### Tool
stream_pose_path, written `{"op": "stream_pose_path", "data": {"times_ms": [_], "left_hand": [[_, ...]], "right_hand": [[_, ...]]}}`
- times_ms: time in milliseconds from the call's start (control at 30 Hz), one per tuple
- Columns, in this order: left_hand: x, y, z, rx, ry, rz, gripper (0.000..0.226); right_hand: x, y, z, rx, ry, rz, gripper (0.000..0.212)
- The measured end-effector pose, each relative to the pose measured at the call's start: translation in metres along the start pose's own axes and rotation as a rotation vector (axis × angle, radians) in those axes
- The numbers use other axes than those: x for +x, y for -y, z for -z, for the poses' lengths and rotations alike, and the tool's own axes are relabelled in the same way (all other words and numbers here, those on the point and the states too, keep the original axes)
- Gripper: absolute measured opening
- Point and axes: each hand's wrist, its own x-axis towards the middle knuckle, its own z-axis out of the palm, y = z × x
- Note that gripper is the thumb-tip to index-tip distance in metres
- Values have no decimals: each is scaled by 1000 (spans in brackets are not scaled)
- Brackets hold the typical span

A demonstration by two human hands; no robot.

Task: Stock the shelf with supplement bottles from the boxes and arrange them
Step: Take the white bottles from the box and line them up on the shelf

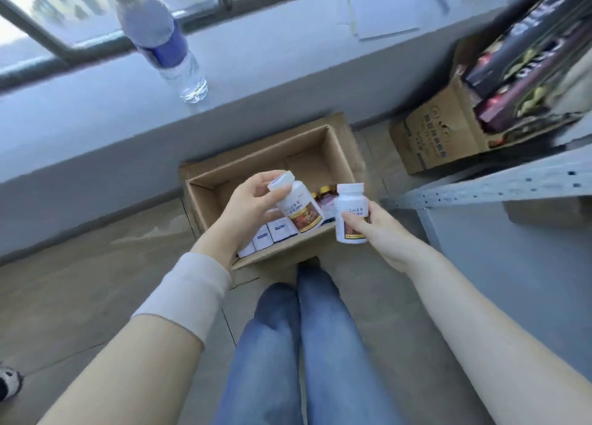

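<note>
My left hand (pixel 246 205) grips a white supplement bottle (pixel 299 205) with a red and gold label, tilted to the left. My right hand (pixel 371 229) holds a second white bottle (pixel 349 213) upright. Both bottles hang above an open cardboard box (pixel 205 186) on the floor. Inside the box lie several small white cartons (pixel 269 237) along the near wall and a few amber bottles with gold caps (pixel 325 192), partly hidden behind the held bottles. The grey metal shelf (pixel 499 184) stands at the right.
A clear water bottle (pixel 166 43) with a blue label stands on the grey window ledge. Papers (pixel 381 11) lie further right on the ledge. Another cardboard box (pixel 439 133) with dark packages sits at the back right. My legs in jeans (pixel 301 344) are below.
</note>
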Motion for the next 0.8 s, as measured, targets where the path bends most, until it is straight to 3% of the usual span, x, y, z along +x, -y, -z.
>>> {"op": "stream_pose_path", "data": {"times_ms": [367, 500, 800], "left_hand": [[-176, -70, -171, 116, 602, -42, 17], [-229, -77, -245, 229, 809, -99, 17], [-330, -58, -428, 572, 1083, -296, 27]], "right_hand": [[-281, -59, 42, 526, -582, 166, 19], [-361, -92, 61, 640, -749, 240, 34], [-509, -186, 136, 802, -1028, 436, 22]]}}
